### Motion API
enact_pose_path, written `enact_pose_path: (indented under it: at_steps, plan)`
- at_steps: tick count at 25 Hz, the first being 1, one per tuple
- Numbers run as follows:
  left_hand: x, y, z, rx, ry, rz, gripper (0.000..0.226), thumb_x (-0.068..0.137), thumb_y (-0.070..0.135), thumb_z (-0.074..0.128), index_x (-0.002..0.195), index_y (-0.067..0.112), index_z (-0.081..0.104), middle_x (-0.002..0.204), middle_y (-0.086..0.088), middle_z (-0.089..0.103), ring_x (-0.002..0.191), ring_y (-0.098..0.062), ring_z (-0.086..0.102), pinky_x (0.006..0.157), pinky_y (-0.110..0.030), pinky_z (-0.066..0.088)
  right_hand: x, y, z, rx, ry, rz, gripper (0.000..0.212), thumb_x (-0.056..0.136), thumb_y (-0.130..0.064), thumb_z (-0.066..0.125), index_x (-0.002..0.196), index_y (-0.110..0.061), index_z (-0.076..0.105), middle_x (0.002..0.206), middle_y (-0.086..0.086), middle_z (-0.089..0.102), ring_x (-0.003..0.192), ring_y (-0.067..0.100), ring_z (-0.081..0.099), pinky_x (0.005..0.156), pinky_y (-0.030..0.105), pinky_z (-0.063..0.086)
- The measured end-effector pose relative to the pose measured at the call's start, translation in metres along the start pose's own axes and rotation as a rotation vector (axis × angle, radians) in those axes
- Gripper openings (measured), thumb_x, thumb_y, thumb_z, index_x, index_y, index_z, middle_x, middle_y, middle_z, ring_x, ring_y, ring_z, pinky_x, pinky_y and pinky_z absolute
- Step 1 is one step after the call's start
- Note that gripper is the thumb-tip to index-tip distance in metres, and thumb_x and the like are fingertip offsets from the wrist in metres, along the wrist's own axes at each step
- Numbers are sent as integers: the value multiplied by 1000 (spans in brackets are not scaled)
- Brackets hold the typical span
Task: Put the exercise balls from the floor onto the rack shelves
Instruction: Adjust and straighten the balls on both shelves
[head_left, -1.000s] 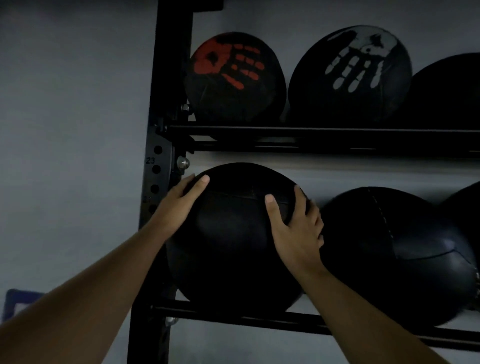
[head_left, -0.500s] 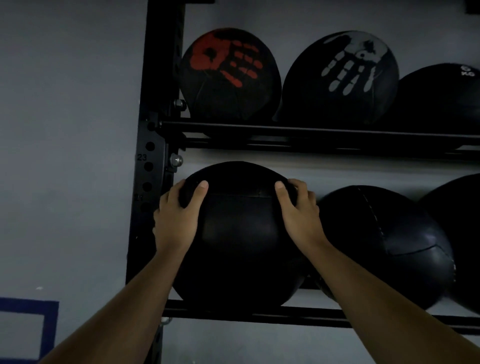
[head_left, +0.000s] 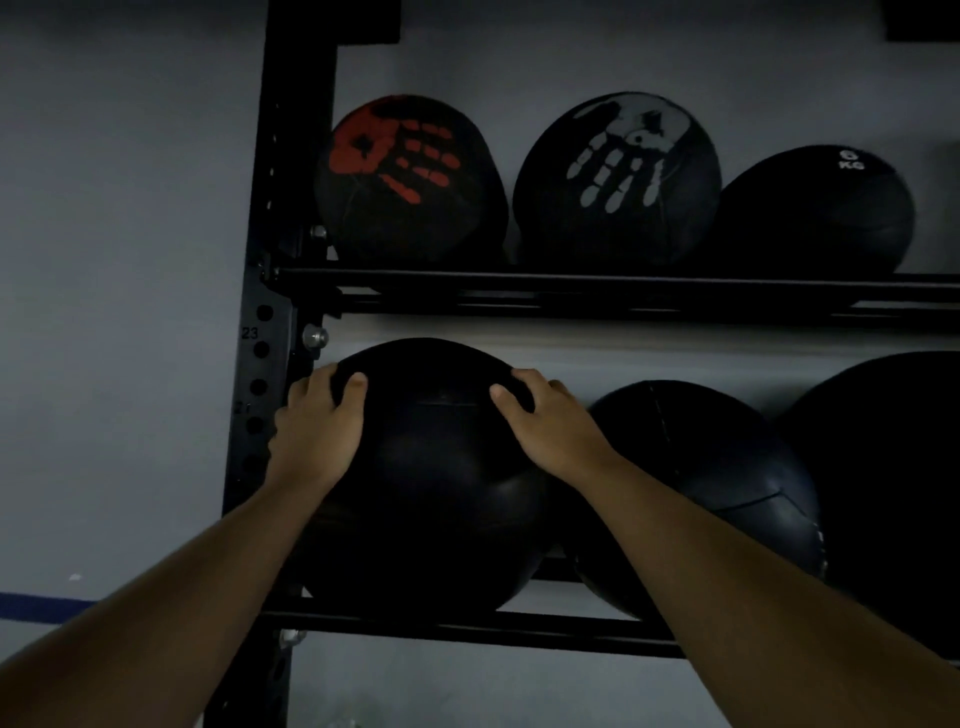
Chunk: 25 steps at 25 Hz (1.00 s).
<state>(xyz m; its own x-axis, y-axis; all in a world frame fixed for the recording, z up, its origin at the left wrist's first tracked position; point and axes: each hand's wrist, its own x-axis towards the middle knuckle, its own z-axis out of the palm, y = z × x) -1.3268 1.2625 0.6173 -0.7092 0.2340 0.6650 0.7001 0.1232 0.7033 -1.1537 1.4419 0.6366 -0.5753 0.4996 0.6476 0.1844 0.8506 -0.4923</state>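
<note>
Ball (head_left: 436, 483) parked at left end of lower shelf (head_left: 467, 626), left hand (head_left: 311, 436) and right hand (head_left: 556, 431) gripping its top. Neighbour balls (head_left: 717, 499) alongside, three more (head_left: 618, 182) up top. Floor out of view, so no telling what's left.

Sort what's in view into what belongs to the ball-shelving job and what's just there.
In the job:
plain black ball, gripped by left hand and right hand
lower shelf rail

Just there:
red handprint ball
white handprint ball
KG-marked ball
neighbouring black ball
grey wall
</note>
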Motion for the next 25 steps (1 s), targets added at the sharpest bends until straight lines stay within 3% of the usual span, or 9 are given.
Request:
enact_pose_path:
  at_steps: [4, 7, 10, 12, 16, 21, 25]
  plan:
    - [-13, 60, 12, 209, -47, 247, 46, 101, 51, 57, 140, 27, 63, 150, -1, 58, 135, -28, 58, 114, -56, 45, -2, 12, -45, -19, 40, -44, 52, 103, -57, 46, 148, -30, 51, 144, 8, 59, 112, 18, 57, 89, 32, 45]
    - [-12, 111, 32, 243, -110, 346, 27, 99, 39, 63, 122, 28, 73, 131, 3, 67, 122, -23, 65, 107, -44, 52, -4, 26, -91, -65, 88, -90, 38, 103, -48, 52, 131, -25, 65, 122, 6, 71, 105, 23, 66, 83, 32, 50]
    - [-13, 160, 61, 278, -158, 460, 25, 97, 38, 64, 120, 31, 72, 127, 9, 66, 120, -19, 64, 101, -39, 52, -5, 42, -146, -97, 198, -114, 26, 102, -39, 55, 114, -23, 71, 102, -1, 73, 103, 25, 69, 84, 35, 53]
    - [-15, 191, 78, 263, -166, 554, 29, 98, 38, 63, 124, 29, 72, 128, 8, 67, 119, -18, 64, 102, -39, 52, -5, 50, -185, -113, 274, -96, 24, 102, -37, 56, 110, -22, 73, 105, 2, 75, 103, 27, 69, 91, 39, 56]
    - [-20, 263, 113, 174, -140, 720, 28, 101, 33, 63, 124, 21, 73, 127, 1, 68, 117, -20, 64, 102, -39, 52, -3, 64, -265, -186, 430, -80, 26, 103, -37, 54, 103, -18, 72, 100, 10, 77, 94, 30, 70, 87, 41, 58]
    - [-16, 340, 160, 101, -71, 785, 33, 102, 35, 60, 129, 18, 70, 131, -4, 66, 119, -23, 63, 98, -35, 49, 21, 87, -349, -297, 600, -66, 33, 105, -34, 49, 116, -12, 70, 122, 18, 73, 113, 38, 65, 86, 34, 44]
    - [-8, 393, 205, 70, 42, 788, 42, 103, 36, 57, 139, 16, 62, 144, -7, 59, 130, -26, 58, 112, -44, 46, 52, 121, -403, -251, 647, -65, 39, 107, -39, 44, 122, -11, 65, 133, 22, 65, 120, 40, 60, 103, 41, 48]
